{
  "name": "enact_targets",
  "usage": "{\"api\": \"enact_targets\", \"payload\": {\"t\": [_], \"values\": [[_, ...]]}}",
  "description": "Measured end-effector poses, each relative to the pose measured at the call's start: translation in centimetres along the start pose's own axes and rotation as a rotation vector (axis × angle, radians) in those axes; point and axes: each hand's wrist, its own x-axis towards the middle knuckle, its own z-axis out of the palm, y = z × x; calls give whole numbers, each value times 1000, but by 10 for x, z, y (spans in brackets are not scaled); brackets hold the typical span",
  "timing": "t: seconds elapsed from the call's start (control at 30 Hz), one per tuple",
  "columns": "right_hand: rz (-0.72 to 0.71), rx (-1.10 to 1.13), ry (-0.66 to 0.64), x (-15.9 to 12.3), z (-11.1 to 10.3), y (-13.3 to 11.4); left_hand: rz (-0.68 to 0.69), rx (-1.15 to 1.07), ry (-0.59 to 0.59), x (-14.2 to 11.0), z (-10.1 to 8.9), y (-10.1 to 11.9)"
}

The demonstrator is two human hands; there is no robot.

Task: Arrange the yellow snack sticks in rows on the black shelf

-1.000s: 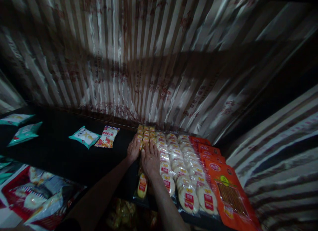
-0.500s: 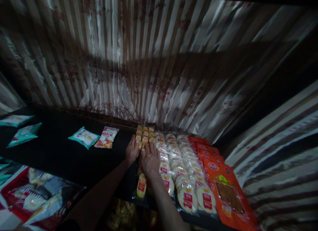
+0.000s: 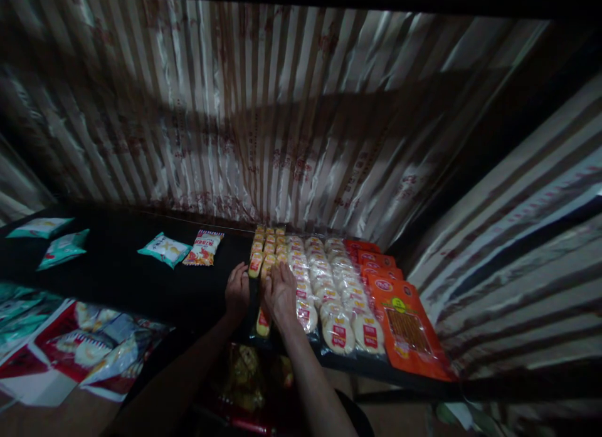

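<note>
We see an open carton [image 3: 40,387] of shiny packets [image 3: 89,349] lower left; labels on the yellow packs [image 3: 269,239], rowed on the black shelf [image 3: 188,299], are too small to read. Our right hand [image 3: 279,293] covers some, our left hand [image 3: 237,294] curls beside them, grips unclear. White round packs [image 3: 324,293], then orange packs [image 3: 404,318], crowd the right.

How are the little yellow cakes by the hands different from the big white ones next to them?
The yellow cakes are long and narrow, but the white cakes are round and wider. The right hand hides part of the yellow cakes, while most of the white cakes are uncovered. Both kinds have shiny clear wrappers and lie in rows on the black surface.
</note>
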Motion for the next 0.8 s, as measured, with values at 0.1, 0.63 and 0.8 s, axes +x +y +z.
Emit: {"api": "enact_targets", "payload": {"t": [0.1,0.63,0.8], "values": [[-22,36,26,-16,-8,-2,-3,-23,-22,-22,-14,16],[8,214,-57,-143,-50,-13,136,-98,-469,-155,-57,12],[183,92,-440,-169,-30,-11,34,68,-709,-176,-57,-20]]}}
